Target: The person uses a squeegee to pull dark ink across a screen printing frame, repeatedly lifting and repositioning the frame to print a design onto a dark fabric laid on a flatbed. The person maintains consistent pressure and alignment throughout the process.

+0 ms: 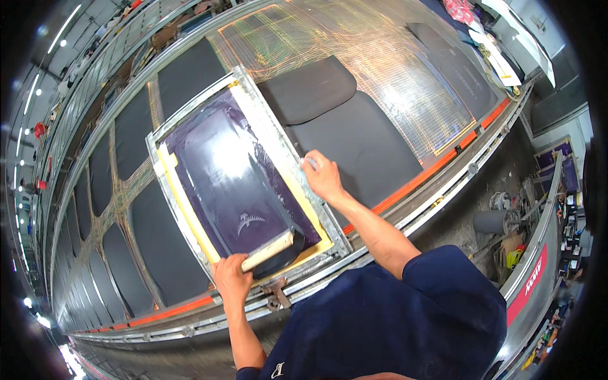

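A screen printing frame (272,136) with metal edges lies on the long table in front of me. Yellow tape runs along the inside of its rim, around a glossy dark purple mesh (212,183) that bears a small pale fern-like motif. Near the frame's close end, my left hand (232,278) is closed around one end of a squeegee (269,251) with a pale wooden handle. Dark wet ink (285,258) shows beside the squeegee; its blade is hidden. My right hand (323,175) grips the frame's right edge with fingers curled over it.
Black cut fabric panels (358,130) lie right of the frame, and more panels (161,234) run in rows to the left. A patterned, line-marked table surface (392,82) shows beyond. A metal rail with an orange strip (405,190) borders the near edge. A grey roller (494,221) stands right.
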{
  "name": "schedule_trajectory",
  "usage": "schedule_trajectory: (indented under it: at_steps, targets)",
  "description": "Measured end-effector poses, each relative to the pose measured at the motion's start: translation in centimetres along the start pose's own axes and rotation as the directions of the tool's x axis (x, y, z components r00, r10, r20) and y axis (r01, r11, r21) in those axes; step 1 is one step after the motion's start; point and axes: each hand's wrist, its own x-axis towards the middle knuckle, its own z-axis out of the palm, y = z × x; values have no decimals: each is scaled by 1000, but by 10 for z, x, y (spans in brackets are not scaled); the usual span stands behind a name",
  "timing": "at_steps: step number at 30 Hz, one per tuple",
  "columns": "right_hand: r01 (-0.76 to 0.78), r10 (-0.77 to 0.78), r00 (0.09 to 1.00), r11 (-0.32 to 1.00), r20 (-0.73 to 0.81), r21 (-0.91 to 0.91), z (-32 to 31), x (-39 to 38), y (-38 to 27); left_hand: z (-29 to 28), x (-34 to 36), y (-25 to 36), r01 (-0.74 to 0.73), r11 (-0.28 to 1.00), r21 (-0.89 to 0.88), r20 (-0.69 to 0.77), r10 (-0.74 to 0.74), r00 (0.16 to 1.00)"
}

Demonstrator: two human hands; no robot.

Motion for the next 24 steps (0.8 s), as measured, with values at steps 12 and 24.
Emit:
schedule_trajectory:
  at_steps: [12, 24]
  targets:
    - [-139, 129, 972, 990, 195, 40, -4, 6, 7, 6, 29, -15, 95, 995, -34, 346, -78, 935]
    - [-328, 247, 888, 931, 387, 159, -4, 16, 1, -18, 51, -21, 121, 992, 33, 566, -118, 816]
